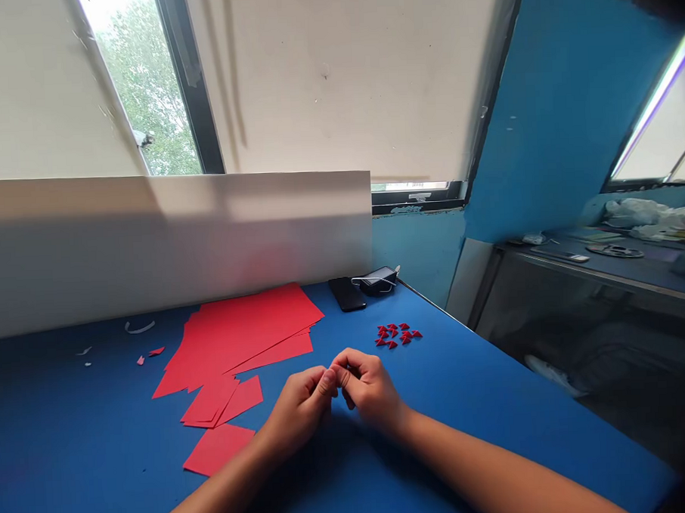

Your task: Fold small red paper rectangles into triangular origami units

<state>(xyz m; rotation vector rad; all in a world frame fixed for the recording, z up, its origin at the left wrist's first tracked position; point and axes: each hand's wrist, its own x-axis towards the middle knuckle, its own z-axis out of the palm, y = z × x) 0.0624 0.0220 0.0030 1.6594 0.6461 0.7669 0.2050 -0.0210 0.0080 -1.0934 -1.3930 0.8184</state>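
Observation:
Above the blue table, my left hand (304, 406) and my right hand (369, 388) meet with thumbs and forefingers pinched together at the fingertips. Whatever sits between them is hidden by the fingers. Beyond my right hand lies a loose group of small folded red paper triangles (392, 332). To the left of my left hand are several cut red paper rectangles (212, 400), partly overlapping, and one more red piece (219, 448) nearer to me, partly covered by my left forearm. Behind these, a stack of large red paper sheets (249, 329) is fanned out.
A black phone (347, 294) and a dark box-like object (378, 280) with a white cable rest at the table's back. Red and white paper scraps (157, 351) lie at left. A white board (177, 252) stands along the back edge. The blue table (497, 416) ends diagonally at right.

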